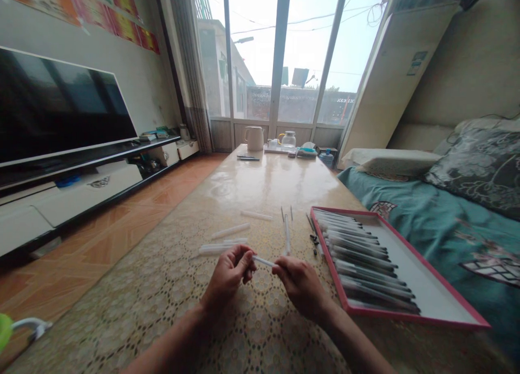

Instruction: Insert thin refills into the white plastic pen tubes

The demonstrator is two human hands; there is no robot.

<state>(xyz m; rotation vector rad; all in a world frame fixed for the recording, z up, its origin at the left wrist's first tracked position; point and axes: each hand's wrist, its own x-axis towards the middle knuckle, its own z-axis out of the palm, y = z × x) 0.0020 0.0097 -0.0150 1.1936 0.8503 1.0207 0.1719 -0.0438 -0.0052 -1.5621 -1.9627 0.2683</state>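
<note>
The left hand [232, 270] and right hand [301, 285] pinch a white tube [264, 261] between them; leftward, the patterned bench [174, 287] runs to its edge. Rightward, a red-rimmed box [418, 264] narrows the room.

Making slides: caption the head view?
Left hand and right hand hold a thin white rod beside a tray of pens.

The slim white tube [263, 261] held between left hand [231, 268] and right hand [299, 284] bars the gap there, with translucent pen barrels [223, 247] lying just ahead of the left. The red-rimmed box [418, 266] and small black pieces [314, 251] hem in the right side, whereas bare tabletop [162, 287] lies open leftward and beyond the barrels, toward the beige kettle [254, 139].
</note>
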